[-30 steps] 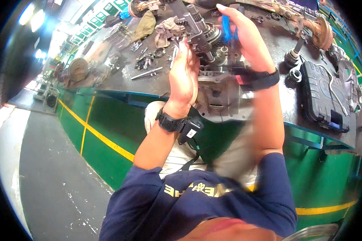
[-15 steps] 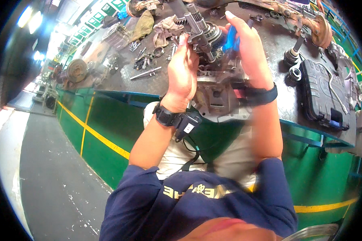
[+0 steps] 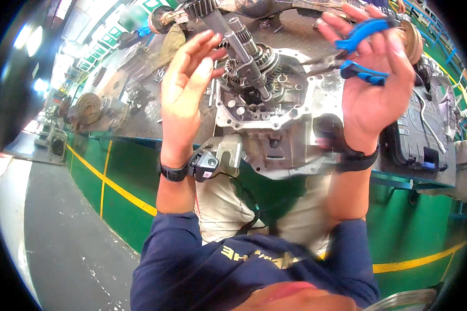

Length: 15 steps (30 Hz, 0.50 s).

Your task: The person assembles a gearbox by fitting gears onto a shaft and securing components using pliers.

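Note:
A metal gearbox housing (image 3: pixel 275 137) sits in front of me at the bench edge, its open side up. Gear shafts (image 3: pixel 248 63) with toothed gears rise out of it, leaning to the left. My left hand (image 3: pixel 184 98) is beside them on the left, fingers apart and holding nothing; whether its fingertips touch a gear I cannot tell. Over the housing's right side, my right hand (image 3: pixel 376 101) holds blue-handled pliers (image 3: pixel 359 39). Their two handles are spread, and the dark jaws point left toward the gears, slightly blurred.
To the right lies a black plastic tool case (image 3: pixel 417 142) with a bent metal bar (image 3: pixel 427 116) across it. A brake drum (image 3: pixel 88 110) stands at the left of the metal bench. An olive cloth (image 3: pixel 172 41) lies behind my left hand. Yellow lines (image 3: pixel 124 192) mark the green floor.
My left hand has come away from the shafts to the left and opened. My right hand has moved right with the pliers, which are now in plainer sight. More of the housing shows.

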Each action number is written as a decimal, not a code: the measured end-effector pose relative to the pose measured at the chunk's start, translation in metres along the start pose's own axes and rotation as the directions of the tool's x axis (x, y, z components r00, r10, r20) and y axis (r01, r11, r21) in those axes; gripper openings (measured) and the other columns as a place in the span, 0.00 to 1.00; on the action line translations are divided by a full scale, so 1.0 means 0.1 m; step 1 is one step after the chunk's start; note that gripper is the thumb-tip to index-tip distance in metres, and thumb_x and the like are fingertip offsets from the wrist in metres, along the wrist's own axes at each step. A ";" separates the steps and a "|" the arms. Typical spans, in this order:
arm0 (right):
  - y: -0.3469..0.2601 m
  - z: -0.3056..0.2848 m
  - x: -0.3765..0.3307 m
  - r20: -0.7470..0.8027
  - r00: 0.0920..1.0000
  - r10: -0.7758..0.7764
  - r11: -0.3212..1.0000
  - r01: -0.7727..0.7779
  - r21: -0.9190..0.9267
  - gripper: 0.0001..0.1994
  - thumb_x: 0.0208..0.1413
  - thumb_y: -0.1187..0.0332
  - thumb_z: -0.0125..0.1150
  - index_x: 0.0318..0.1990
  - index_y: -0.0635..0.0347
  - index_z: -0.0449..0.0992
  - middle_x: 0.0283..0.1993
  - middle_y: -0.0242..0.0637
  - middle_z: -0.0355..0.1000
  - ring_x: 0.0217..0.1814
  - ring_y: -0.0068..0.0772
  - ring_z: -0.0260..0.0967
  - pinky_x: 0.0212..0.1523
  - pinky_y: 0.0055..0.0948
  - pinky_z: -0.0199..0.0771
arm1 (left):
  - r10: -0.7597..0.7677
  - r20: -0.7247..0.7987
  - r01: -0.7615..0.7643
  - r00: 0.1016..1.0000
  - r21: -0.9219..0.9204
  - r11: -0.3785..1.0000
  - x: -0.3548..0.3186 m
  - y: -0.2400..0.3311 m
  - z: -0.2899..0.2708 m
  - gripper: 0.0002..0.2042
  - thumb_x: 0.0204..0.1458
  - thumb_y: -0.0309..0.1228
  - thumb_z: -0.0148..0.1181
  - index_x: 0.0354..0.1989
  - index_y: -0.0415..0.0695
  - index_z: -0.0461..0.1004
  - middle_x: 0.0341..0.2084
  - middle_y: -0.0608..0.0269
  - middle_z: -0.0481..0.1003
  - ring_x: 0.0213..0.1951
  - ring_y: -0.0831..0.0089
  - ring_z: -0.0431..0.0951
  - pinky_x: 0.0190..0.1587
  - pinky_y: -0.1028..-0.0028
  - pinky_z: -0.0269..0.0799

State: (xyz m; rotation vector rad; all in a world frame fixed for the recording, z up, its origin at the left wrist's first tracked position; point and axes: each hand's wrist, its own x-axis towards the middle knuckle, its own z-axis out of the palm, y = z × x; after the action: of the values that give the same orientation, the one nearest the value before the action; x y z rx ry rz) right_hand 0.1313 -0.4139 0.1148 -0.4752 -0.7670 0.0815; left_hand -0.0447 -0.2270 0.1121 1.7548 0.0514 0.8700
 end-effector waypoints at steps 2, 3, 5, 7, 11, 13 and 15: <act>0.11 0.27 0.02 -0.069 0.969 -0.239 0.971 0.240 0.001 0.27 0.65 0.55 0.54 0.62 0.71 0.65 0.44 0.46 0.75 0.43 0.39 0.79 0.51 0.41 0.81 | 0.033 0.026 -0.032 0.999 -0.043 0.999 0.23 -0.07 0.06 0.21 0.67 0.30 0.54 0.67 0.37 0.67 0.61 0.52 0.73 0.60 0.66 0.75 0.60 0.67 0.72; 0.22 0.27 0.06 -0.011 0.941 -0.338 0.940 0.337 -0.055 0.29 0.64 0.56 0.53 0.64 0.71 0.61 0.47 0.49 0.74 0.44 0.43 0.78 0.53 0.46 0.81 | 0.021 0.074 -0.019 0.997 -0.028 0.999 0.31 -0.09 0.04 0.21 0.66 0.27 0.55 0.67 0.36 0.67 0.60 0.53 0.74 0.60 0.69 0.75 0.61 0.68 0.71; 0.30 0.27 0.08 -0.037 0.940 -0.338 0.941 0.337 -0.035 0.29 0.65 0.55 0.52 0.65 0.70 0.60 0.47 0.49 0.73 0.44 0.45 0.78 0.54 0.51 0.80 | 0.006 0.145 -0.004 0.989 -0.014 1.000 0.45 -0.12 0.04 0.21 0.66 0.27 0.55 0.67 0.36 0.68 0.60 0.53 0.74 0.59 0.69 0.75 0.61 0.69 0.71; 0.34 0.33 0.11 -0.061 0.966 -0.250 0.957 0.257 0.135 0.29 0.65 0.56 0.52 0.65 0.69 0.60 0.48 0.49 0.73 0.44 0.45 0.78 0.56 0.53 0.79 | -0.041 0.278 0.027 0.960 0.053 0.998 0.55 -0.17 -0.03 0.23 0.64 0.26 0.58 0.67 0.36 0.68 0.59 0.53 0.75 0.58 0.70 0.76 0.61 0.70 0.71; 0.47 0.28 0.10 -0.093 0.990 -0.107 0.976 0.123 0.180 0.27 0.65 0.55 0.52 0.62 0.67 0.62 0.47 0.48 0.73 0.44 0.44 0.78 0.56 0.54 0.79 | 0.011 0.255 -0.062 0.967 0.192 0.979 0.51 -0.23 0.03 0.24 0.64 0.30 0.59 0.67 0.36 0.69 0.57 0.50 0.77 0.56 0.66 0.79 0.59 0.70 0.73; 0.57 0.33 0.07 -0.096 0.993 -0.069 0.977 0.087 0.195 0.26 0.65 0.55 0.53 0.61 0.67 0.63 0.47 0.47 0.73 0.44 0.44 0.77 0.56 0.54 0.79 | -0.098 0.197 0.052 0.975 0.227 0.973 0.34 -0.10 -0.04 0.28 0.62 0.28 0.58 0.71 0.36 0.63 0.62 0.47 0.72 0.59 0.62 0.77 0.62 0.66 0.71; 0.58 0.31 0.06 -0.105 0.993 -0.057 0.981 0.076 0.180 0.25 0.65 0.55 0.53 0.59 0.66 0.64 0.46 0.47 0.73 0.44 0.44 0.77 0.56 0.54 0.78 | -0.159 0.221 0.100 0.962 0.254 0.962 0.29 -0.08 -0.06 0.32 0.62 0.26 0.55 0.75 0.35 0.56 0.68 0.44 0.65 0.63 0.57 0.73 0.66 0.61 0.67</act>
State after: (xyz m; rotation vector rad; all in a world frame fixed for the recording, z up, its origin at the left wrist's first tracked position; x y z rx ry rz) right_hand 0.1197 -0.3486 0.1123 -0.2756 -0.6697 0.0651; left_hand -0.0238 -0.2064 0.1218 2.0493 0.1165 0.5683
